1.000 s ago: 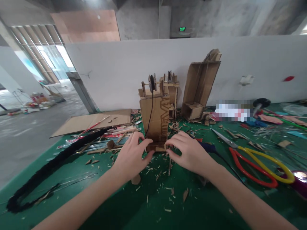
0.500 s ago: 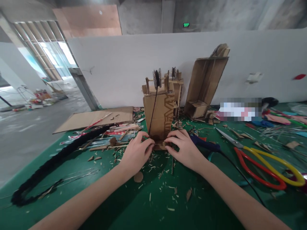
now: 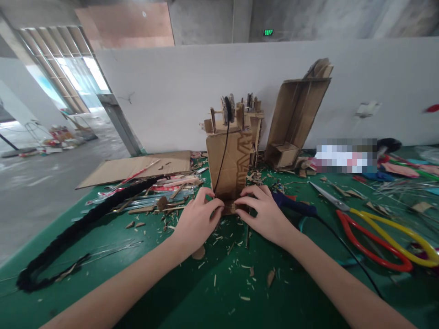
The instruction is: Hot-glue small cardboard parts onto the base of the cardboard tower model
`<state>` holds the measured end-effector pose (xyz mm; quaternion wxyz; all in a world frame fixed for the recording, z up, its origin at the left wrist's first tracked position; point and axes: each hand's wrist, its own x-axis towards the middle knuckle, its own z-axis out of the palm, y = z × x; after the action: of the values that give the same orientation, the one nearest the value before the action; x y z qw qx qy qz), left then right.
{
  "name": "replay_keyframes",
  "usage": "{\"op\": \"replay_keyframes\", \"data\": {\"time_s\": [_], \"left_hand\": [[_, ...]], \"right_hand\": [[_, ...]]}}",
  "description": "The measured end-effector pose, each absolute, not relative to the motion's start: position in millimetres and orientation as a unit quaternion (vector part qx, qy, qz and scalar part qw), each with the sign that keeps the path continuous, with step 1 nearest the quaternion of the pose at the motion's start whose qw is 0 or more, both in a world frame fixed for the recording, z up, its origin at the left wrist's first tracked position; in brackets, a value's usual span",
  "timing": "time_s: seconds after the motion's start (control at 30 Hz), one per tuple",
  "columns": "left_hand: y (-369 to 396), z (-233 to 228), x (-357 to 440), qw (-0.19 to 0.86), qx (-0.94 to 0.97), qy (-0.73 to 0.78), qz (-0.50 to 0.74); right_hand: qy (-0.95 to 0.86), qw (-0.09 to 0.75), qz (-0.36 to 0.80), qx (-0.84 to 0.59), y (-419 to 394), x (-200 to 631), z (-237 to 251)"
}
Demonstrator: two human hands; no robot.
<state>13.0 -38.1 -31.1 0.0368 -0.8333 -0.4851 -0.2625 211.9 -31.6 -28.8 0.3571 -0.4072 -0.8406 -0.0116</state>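
Hands (image 3: 197, 221) closer around tower base (image 3: 230, 208)

Free room and obstacles on the green table (image 3: 192, 301). Near edge, between and beneath the forearms: open surface with only thin cardboard scraps. Centre: upright cardboard tower (image 3: 229, 160), with left hand (image 3: 197, 221) and right hand (image 3: 265, 214) closing off its base on both sides. Behind: second cardboard model (image 3: 254, 125) and tilted open box (image 3: 295, 119) against the white wall (image 3: 164, 91). Left: stick pile (image 3: 161, 194) and black braid (image 3: 85, 224). Right: scissors (image 3: 377, 233) and black cable (image 3: 346, 251).
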Motion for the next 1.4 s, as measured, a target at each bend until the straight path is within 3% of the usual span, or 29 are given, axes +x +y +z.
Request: {"op": "replay_keyframes", "data": {"time_s": [1.4], "left_hand": [[-38.2, -31.4, 16.2, 0.063, -0.825, -0.495, -0.265]], "right_hand": [[-0.847, 0.332, -0.043, -0.413, -36.5, 206.0, -27.1]]}}
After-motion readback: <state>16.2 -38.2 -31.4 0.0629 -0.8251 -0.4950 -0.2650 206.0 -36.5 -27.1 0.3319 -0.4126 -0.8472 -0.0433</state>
